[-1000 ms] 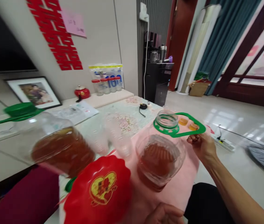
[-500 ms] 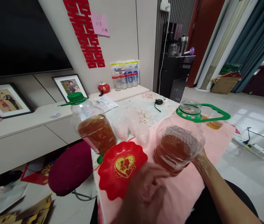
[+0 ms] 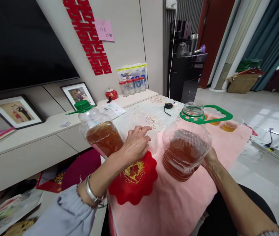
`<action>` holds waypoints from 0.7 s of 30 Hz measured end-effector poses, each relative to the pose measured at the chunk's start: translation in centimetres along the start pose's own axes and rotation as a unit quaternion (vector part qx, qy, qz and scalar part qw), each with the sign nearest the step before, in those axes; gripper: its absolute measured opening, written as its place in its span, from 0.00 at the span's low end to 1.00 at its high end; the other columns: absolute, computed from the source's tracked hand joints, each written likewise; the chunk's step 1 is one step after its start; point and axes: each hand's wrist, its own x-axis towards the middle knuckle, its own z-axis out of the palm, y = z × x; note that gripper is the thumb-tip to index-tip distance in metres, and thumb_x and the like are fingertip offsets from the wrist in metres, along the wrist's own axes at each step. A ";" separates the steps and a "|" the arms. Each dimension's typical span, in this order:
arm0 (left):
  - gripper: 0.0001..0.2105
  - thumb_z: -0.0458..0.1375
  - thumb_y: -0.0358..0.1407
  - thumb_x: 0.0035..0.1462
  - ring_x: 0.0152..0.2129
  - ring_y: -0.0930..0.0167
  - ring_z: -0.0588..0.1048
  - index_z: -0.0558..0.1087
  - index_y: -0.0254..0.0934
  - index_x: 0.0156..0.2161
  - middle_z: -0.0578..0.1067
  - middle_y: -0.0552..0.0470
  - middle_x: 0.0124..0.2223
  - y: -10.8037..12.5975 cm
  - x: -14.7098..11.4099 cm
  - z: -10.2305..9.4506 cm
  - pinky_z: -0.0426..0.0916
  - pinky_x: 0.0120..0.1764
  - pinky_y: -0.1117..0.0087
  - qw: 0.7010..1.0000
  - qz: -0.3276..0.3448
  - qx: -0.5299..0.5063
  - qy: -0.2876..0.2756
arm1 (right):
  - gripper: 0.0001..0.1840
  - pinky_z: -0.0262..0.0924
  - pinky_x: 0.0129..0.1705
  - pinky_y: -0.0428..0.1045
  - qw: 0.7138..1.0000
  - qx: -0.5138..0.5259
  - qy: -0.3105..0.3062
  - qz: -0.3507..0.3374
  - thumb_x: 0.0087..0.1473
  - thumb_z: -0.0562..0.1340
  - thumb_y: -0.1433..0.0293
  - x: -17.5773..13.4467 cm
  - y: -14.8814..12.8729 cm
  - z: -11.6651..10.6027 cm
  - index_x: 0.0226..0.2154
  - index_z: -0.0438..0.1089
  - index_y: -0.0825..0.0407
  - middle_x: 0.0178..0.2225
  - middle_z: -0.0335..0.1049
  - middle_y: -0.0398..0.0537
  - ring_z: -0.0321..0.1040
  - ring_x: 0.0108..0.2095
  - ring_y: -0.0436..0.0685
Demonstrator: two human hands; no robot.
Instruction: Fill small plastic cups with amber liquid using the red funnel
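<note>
My left hand (image 3: 138, 143) reaches past a red scalloped tray (image 3: 119, 188) to the clear plastic cups (image 3: 153, 144). Its fingers are apart and bent over the cups; whether they touch is unclear. At the right, my right hand (image 3: 210, 159) is against the side of a clear plastic jug (image 3: 185, 155), its fingers mostly hidden behind it. This jug stands upright and uncapped, part full of amber liquid, with a green ring handle (image 3: 224, 114) on its neck. A second jug (image 3: 105, 137) with a green cap (image 3: 82, 105) and similar liquid stands at the left.
A pink cloth (image 3: 179, 206) covers the near table. Cups of amber liquid (image 3: 229, 127) stand beyond the right jug. A black tape measure (image 3: 168, 106) lies farther back. Jars with red lids (image 3: 129, 88) and a red pot (image 3: 111, 94) stand on the white cabinet.
My left hand has moved forward from low over the tray's near side to the plastic cups. My right hand stays at the jug. The view has shifted slightly.
</note>
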 end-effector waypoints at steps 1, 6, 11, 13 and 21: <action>0.13 0.56 0.26 0.65 0.68 0.48 0.61 0.84 0.34 0.45 0.64 0.49 0.75 -0.1 0.3 0.1 0.68 0.61 0.39 1.000 -0.002 0.005 -0.009 | 0.14 0.78 0.48 0.57 1.000 0.002 0.004 0.009 0.70 0.69 0.59 0.0 0.0 0.0 0.49 0.77 0.53 0.48 0.80 0.49 0.80 0.45 0.57; 0.13 0.55 0.29 0.69 0.69 0.51 0.61 0.84 0.36 0.40 0.67 0.52 0.74 -0.6 0.8 0.8 0.66 0.60 0.43 1.000 -0.010 0.005 -0.027 | 0.13 0.78 0.48 0.57 0.999 0.011 0.023 0.038 0.71 0.68 0.60 0.0 -0.1 0.0 0.50 0.77 0.52 0.49 0.80 0.50 0.79 0.45 0.57; 0.10 0.59 0.30 0.70 0.68 0.54 0.63 0.84 0.37 0.42 0.70 0.49 0.70 -0.6 0.7 0.8 0.65 0.61 0.45 0.999 -0.032 -0.017 -0.016 | 0.14 0.78 0.49 0.57 0.998 0.017 0.025 0.046 0.71 0.68 0.60 -0.1 -0.2 0.4 0.51 0.77 0.52 0.52 0.79 0.51 0.79 0.47 0.58; 0.08 0.60 0.30 0.69 0.67 0.55 0.64 0.84 0.36 0.42 0.71 0.48 0.69 -0.5 0.5 0.6 0.65 0.62 0.46 0.999 -0.042 -0.029 -0.005 | 0.14 0.78 0.50 0.58 0.998 0.019 0.025 0.046 0.71 0.68 0.60 -0.1 -0.2 0.4 0.52 0.77 0.51 0.52 0.79 0.51 0.79 0.47 0.58; 0.06 0.64 0.28 0.65 0.59 0.59 0.71 0.84 0.38 0.41 0.76 0.46 0.61 -0.7 0.0 -0.3 0.69 0.61 0.49 0.995 -0.045 -0.069 0.064 | 0.13 0.78 0.50 0.58 0.999 0.004 0.008 0.038 0.71 0.68 0.60 -0.3 -0.4 0.5 0.49 0.77 0.52 0.50 0.80 0.50 0.79 0.47 0.58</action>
